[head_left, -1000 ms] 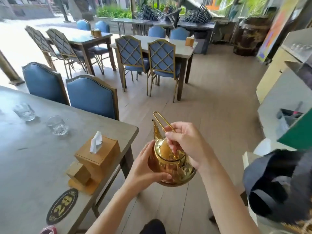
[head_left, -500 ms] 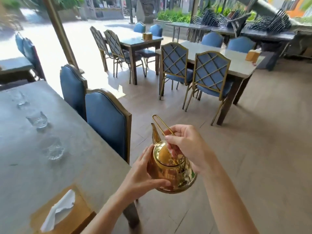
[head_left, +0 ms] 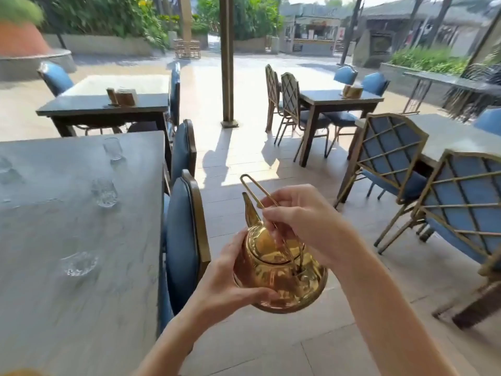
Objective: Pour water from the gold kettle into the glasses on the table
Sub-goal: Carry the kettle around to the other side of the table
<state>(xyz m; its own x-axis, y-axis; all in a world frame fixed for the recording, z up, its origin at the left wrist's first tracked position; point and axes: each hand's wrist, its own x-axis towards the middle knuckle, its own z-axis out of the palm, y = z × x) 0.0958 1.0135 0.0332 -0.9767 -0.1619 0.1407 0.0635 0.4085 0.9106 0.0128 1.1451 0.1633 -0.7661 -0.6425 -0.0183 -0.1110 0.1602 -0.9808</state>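
Observation:
I hold the gold kettle (head_left: 279, 278) over the floor, just right of the grey table (head_left: 54, 308). My left hand (head_left: 230, 283) cups its side and bottom. My right hand (head_left: 303, 221) grips the thin wire handle above the lid. The spout points away from me, up and to the left. Three clear glasses stand on the table's right half: a near glass (head_left: 78, 263), a middle glass (head_left: 104, 192) and a far glass (head_left: 113, 149). More glass shapes (head_left: 6, 169) blur at the table's left edge. The kettle is well apart from every glass.
Two blue padded chairs (head_left: 184, 248) (head_left: 184, 150) are tucked against the table's right side, between the kettle and the glasses. Lattice-back chairs (head_left: 390, 164) and other tables (head_left: 339, 97) stand to the right and ahead. A post (head_left: 227, 63) rises beyond.
The view has swung left and forward along the table. The tissue box has dropped out of sight and more glasses have come into view. Both hands keep the same hold on the kettle.

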